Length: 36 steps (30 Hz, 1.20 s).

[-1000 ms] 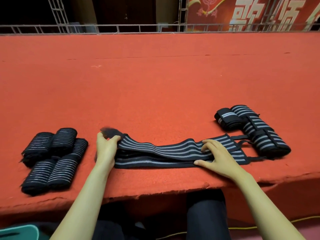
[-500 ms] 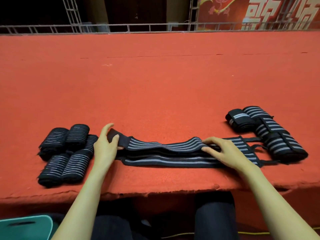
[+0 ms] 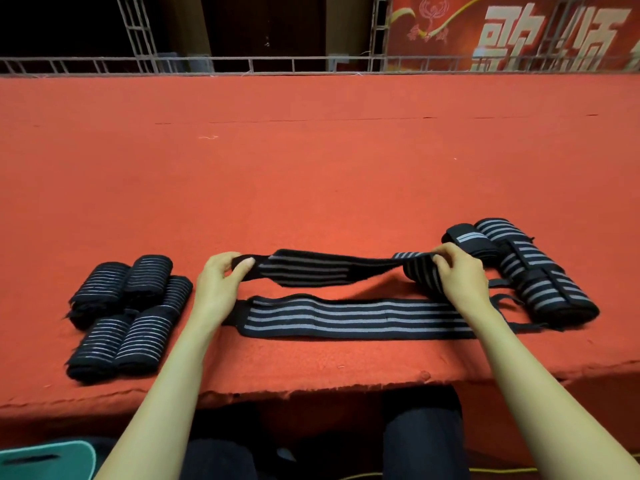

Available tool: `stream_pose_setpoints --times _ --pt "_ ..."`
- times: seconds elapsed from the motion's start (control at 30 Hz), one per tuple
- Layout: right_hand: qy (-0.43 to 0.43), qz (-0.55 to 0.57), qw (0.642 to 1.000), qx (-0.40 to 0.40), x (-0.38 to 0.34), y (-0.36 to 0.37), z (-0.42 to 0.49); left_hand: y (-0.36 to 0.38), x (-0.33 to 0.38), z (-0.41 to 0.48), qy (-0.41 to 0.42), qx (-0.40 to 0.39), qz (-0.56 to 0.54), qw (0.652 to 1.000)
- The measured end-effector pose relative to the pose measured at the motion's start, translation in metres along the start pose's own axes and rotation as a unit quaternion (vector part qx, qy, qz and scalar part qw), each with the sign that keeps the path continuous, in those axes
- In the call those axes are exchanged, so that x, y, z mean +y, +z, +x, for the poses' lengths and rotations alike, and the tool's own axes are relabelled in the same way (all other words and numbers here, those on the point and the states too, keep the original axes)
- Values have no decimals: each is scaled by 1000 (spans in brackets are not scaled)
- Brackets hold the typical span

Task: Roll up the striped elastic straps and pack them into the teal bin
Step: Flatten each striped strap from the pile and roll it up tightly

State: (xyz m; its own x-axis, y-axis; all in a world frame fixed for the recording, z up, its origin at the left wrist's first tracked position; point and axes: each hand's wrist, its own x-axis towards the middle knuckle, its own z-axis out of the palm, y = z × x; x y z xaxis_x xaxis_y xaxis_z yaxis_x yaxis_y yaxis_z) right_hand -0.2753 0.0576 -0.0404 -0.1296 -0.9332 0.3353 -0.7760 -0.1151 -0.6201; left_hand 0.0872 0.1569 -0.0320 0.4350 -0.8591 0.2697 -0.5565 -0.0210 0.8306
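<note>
A black strap with grey stripes [image 3: 311,270] hangs stretched between my hands just above the red table. My left hand [image 3: 216,285] pinches its plain black end. My right hand [image 3: 460,277] grips the other end, where the strap bunches under my fingers. A second unrolled striped strap [image 3: 349,317] lies flat on the table below it. Several rolled straps [image 3: 128,313] sit in a cluster on the left. A corner of the teal bin [image 3: 48,460] shows at the bottom left, below the table edge.
The red felt-covered table [image 3: 311,168] stretches far back to a metal rail [image 3: 311,62]. More folded and bundled straps [image 3: 530,271] lie at the right, with thin black loops trailing beside them. The table's front edge runs just above my knees.
Both hands have lifted the upper strap off the lower one and pulled it taut above the table. The lower strap stays flat where it lay.
</note>
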Motion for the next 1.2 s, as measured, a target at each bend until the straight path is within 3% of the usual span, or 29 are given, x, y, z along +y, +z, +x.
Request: stream_pose_setpoints --times 0.17,0.23,0.3,0.37,0.5,0.57,0.67,0.7,0.8,0.87,1.2 --pt "-59 -72 995 37 -16 -4 4 4 -3 -1 -122 1 -151 981" --pt "-106 -120 984 73 -19 -7 6 4 -6 -4 -152 4 -150 977" --pt "-135 -146 976 90 -18 -14 9 0 -13 -8 -133 -16 -12 991" --pt "-126 -204 970 49 -14 -18 13 -4 -22 -12 -99 -37 163 981" --pt "-83 -354 929 -67 -5 -7 9 -4 -23 -22 -75 -48 242 966" --pt "-114 -339 931 -66 3 7 1 -2 -23 -24 -62 -37 248 966" --pt "-240 -258 935 -42 10 25 -14 -1 -22 -25 -57 -31 250 966" --pt "-285 -223 930 -69 8 28 -19 -2 -23 -25 -57 -28 243 968" --pt "-284 -104 908 -290 -10 32 -33 -3 -24 -24 -56 -11 216 975" --pt "-247 -61 892 -373 -19 36 -38 -4 -26 -24 -57 -15 205 977" --pt "-295 -93 888 -341 -29 47 -52 -17 -36 -14 -100 -42 188 976"
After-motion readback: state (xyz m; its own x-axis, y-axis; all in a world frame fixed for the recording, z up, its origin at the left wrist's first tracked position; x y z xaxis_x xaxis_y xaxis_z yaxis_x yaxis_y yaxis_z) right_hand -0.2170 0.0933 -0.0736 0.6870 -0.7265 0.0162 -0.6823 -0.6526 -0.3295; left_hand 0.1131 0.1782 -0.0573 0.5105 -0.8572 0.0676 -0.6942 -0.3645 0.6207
